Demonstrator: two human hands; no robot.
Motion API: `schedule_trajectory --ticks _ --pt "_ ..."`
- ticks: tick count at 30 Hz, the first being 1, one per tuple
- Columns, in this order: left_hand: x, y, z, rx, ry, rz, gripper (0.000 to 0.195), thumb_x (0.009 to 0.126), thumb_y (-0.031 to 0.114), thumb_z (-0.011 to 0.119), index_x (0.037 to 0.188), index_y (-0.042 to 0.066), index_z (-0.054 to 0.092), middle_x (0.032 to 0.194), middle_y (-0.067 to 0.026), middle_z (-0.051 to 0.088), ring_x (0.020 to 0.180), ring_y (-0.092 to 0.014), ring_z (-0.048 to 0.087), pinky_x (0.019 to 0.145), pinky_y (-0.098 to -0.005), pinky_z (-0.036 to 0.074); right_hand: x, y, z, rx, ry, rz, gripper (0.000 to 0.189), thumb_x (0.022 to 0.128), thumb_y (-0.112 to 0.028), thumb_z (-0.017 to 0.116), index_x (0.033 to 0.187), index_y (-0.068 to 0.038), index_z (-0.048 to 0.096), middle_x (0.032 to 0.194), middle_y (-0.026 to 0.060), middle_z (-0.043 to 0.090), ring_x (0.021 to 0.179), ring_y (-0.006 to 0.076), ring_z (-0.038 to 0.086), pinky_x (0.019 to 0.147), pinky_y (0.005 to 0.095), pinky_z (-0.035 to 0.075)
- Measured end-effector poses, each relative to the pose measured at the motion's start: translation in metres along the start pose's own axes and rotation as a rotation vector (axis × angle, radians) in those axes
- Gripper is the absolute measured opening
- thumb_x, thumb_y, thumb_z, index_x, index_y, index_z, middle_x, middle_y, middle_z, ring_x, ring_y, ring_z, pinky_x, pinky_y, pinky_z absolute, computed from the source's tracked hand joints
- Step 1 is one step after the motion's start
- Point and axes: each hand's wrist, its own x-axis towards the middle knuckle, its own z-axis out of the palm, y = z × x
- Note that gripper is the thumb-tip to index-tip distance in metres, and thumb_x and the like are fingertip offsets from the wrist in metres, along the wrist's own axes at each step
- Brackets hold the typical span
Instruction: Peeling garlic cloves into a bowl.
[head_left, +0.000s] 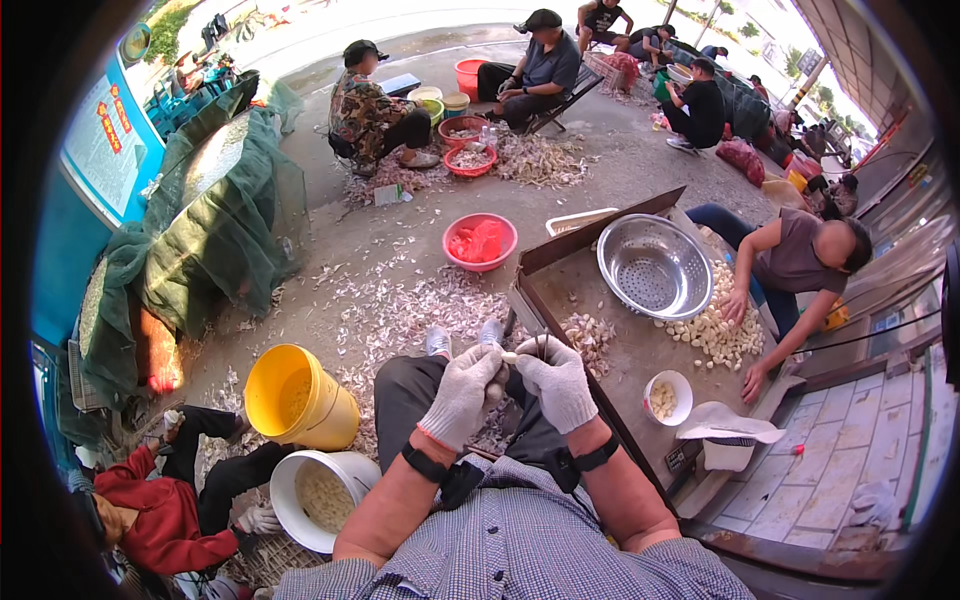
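Both my hands wear white knit gloves and meet in front of my lap. My left hand (469, 394) pinches a pale garlic clove (510, 358) between thumb and fingers. Against the clove's other side are the fingers of my right hand (555, 381), which also grips a small thin metal tool (541, 345) pointing up; its exact kind cannot be told. Garlic skins (420, 300) lie on the ground around my shoes. On the table at my right are unpeeled cloves (589, 337), a heap of peeled cloves (724, 322) and a white tub of cloves (664, 400).
A steel colander (655, 266) stands on the metal-edged table (630, 442), where a co-worker (806, 255) reaches into the cloves. Left of me are a yellow bucket (300, 397), a white bucket (322, 499) and a co-worker in red (161, 510). A pink basin (480, 241) lies ahead.
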Motion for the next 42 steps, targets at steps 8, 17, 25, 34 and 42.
schedule_trajectory --ticks 8,17,25,34,42 --pt "-0.007 0.005 0.012 -0.111 -0.009 0.002 0.019 0.11 0.021 0.056 0.108 0.004 0.066 0.083 0.0013 0.062 0.056 -0.005 0.051 0.05 -0.0198 0.04 0.004 0.003 -0.005 0.168 -0.006 0.0 0.005 0.099 -0.005 0.068 0.103 -0.004 0.065 0.081 0.0005 0.065 0.06 0.0052 0.051 0.053 0.0202 0.04" --pt "-0.007 -0.002 0.008 -0.005 0.051 0.093 0.015 0.105 0.017 0.064 0.102 0.004 0.071 0.083 -0.0001 0.068 0.059 -0.003 0.054 0.052 -0.0193 0.041 0.002 -0.001 0.005 0.029 -0.005 0.004 0.008 0.098 -0.005 0.068 0.105 -0.004 0.068 0.086 0.0009 0.069 0.062 0.0039 0.051 0.055 0.0197 0.04" --pt "-0.008 -0.004 0.013 0.275 0.185 0.229 0.015 0.106 0.016 0.064 0.102 0.004 0.07 0.082 0.0019 0.065 0.061 -0.003 0.052 0.054 -0.0204 0.041 -0.004 -0.006 0.01 -0.075 -0.04 -0.031 0.015 0.097 -0.006 0.07 0.111 -0.001 0.072 0.084 -0.0019 0.068 0.062 0.0008 0.05 0.055 0.0186 0.037" --pt "-0.005 -0.001 0.006 -0.113 0.132 0.172 0.015 0.108 0.017 0.059 0.095 0.01 0.065 0.078 0.001 0.063 0.057 -0.005 0.051 0.05 -0.0203 0.04 0.002 0.001 0.003 0.436 -0.068 0.091 0.023 0.1 -0.004 0.061 0.123 0.001 0.063 0.099 0.0119 0.071 0.058 0.006 0.049 0.051 0.0202 0.037" --pt "0.005 -0.02 -0.048 -0.197 0.279 -0.049 0.013 0.107 0.021 0.061 0.096 0.015 0.061 0.077 0.0014 0.061 0.054 -0.006 0.051 0.046 -0.019 0.036 0.01 0.003 0.015 0.383 -0.016 0.158 0.016 0.105 -0.013 0.061 0.116 -0.003 0.066 0.089 0.0082 0.068 0.055 0.0059 0.048 0.049 0.0214 0.036"
